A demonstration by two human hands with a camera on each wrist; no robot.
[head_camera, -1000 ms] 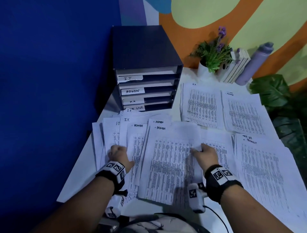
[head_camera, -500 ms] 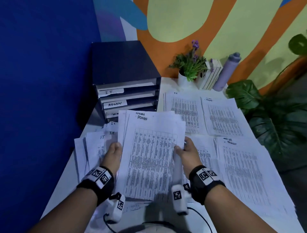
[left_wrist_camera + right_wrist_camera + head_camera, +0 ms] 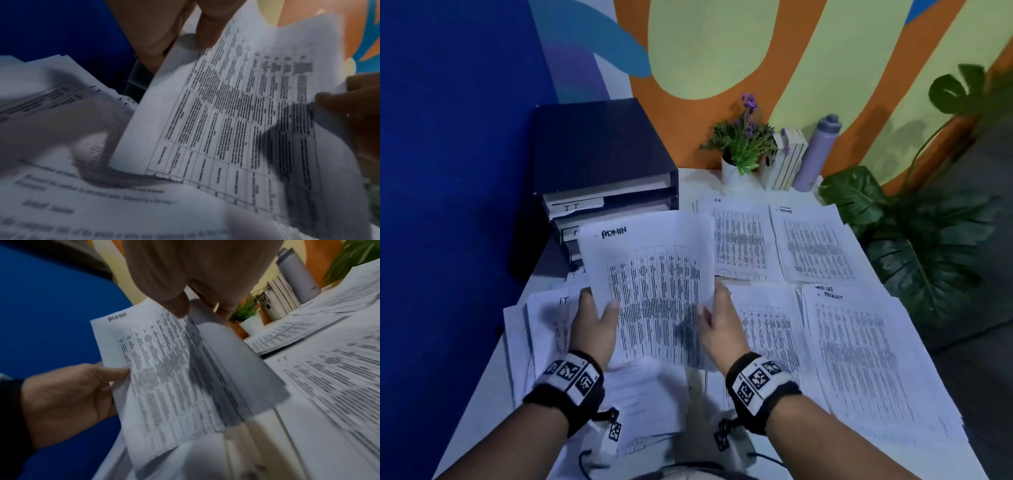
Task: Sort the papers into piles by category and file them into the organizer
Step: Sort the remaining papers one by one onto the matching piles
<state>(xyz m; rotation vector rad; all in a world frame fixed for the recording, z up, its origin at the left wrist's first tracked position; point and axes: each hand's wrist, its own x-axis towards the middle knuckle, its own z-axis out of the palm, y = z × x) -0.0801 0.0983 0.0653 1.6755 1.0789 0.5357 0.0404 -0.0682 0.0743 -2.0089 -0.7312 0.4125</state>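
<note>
A bundle of printed sheets headed ADMIN (image 3: 654, 284) (image 3: 236, 113) (image 3: 164, 369) stands tilted up above the table, held at both side edges. My left hand (image 3: 595, 322) (image 3: 68, 395) pinches its left edge, thumb on the front. My right hand (image 3: 717, 325) (image 3: 349, 100) grips the right edge. Behind it stands the dark organizer (image 3: 592, 164) with labelled shelves; the IT label shows, the lower ones are partly hidden by the bundle. Loose IT sheets (image 3: 544, 325) (image 3: 51, 97) lie at the left.
Sorted piles lie on the white table (image 3: 482, 411): an HR pile (image 3: 739, 240), an ADMIN pile (image 3: 815, 246), a task-list pile (image 3: 859, 359). At the back stand a potted plant (image 3: 743, 150), books (image 3: 787, 161) and a lilac bottle (image 3: 818, 150) (image 3: 296, 277). A big leafy plant (image 3: 914, 246) is at the right.
Both hands gathered the ADMIN sheets off the table, squared them into a bundle and raised it upright toward the organizer. The head view swung up and right.
</note>
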